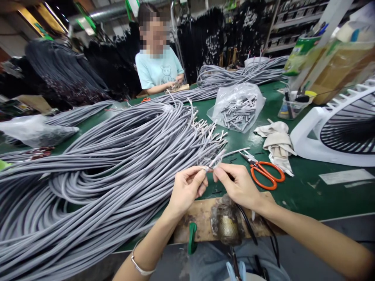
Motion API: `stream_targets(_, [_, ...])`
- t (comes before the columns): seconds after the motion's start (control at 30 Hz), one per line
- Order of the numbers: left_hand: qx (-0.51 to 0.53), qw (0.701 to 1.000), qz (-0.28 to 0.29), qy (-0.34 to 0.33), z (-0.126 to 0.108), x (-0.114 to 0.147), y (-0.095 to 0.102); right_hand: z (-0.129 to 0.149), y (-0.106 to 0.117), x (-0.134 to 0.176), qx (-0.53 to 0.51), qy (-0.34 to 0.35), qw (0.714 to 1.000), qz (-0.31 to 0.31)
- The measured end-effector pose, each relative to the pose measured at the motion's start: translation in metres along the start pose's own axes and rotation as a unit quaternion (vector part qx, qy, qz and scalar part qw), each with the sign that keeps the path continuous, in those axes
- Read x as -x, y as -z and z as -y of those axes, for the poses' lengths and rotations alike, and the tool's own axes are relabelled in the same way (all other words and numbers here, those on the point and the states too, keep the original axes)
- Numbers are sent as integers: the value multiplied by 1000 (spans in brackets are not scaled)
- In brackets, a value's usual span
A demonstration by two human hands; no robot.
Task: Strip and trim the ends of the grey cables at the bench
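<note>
My left hand (190, 185) is pinched around the stripped end of a grey cable, a bit of it showing at the fingertips. Meeting it there, my right hand (236, 181) has thumb and finger closed on the thin wires of the same end. The fingers hide most of this contact point. A large bundle of grey cables (117, 156) fills the left side, its pale cut ends close beyond my hands. Beside my right hand lie scissors (266, 173) with orange handles. Below both hands is a stained wooden board (193, 212) carrying a round, dirty metal fixture (228, 226).
A plastic bag (238, 107) of short grey offcuts lies beyond the scissors. Cloth gloves (278, 142) and a white fan (313, 132) are at right. A green clamp handle (192, 238) sticks up at the board's edge. Across the green table (301, 191), a person (158, 70) works.
</note>
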State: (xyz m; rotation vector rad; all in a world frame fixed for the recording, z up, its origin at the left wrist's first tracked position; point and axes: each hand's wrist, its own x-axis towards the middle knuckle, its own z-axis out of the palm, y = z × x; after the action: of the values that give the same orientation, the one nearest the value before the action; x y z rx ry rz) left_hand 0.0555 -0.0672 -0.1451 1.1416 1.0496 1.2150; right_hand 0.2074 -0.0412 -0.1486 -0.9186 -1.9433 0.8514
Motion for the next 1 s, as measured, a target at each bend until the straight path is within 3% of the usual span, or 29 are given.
stream_targets(0.23, [27, 999, -44, 17, 3, -1, -1, 0, 3, 5, -118, 41, 992, -17])
stream_targets(0.33, [38, 997, -69, 10, 4, -4, 1, 0, 15, 3, -253, 38, 961, -106])
stream_targets(0.4, [49, 994, -98, 12, 6, -7, 3, 0, 27, -1, -346, 17, 915, -207])
stream_targets(0.47, [58, 992, -108, 24, 7, -9, 6, 0, 33, -7, -391, -26, 876, -282])
stream_targets(0.5, [58, 993, -103, 29, 8, -10, 6, -1, 33, -10, -385, -58, 876, -285])
stream_targets(0.53, [55, 994, -95, 28, 8, -10, 6, -2, 29, -12, -362, -90, 891, -260])
stream_targets(0.63, [39, 995, -90, 4, 8, -8, 6, -7, 9, -14, -246, -161, 952, -87])
stream_targets(0.7, [34, 995, -90, -5, 7, -7, 5, -9, -4, -14, -218, -160, 962, -22])
stream_targets(1.0, [3, 997, -50, 53, 3, -6, 0, -9, -10, -12, -292, -157, 942, -56])
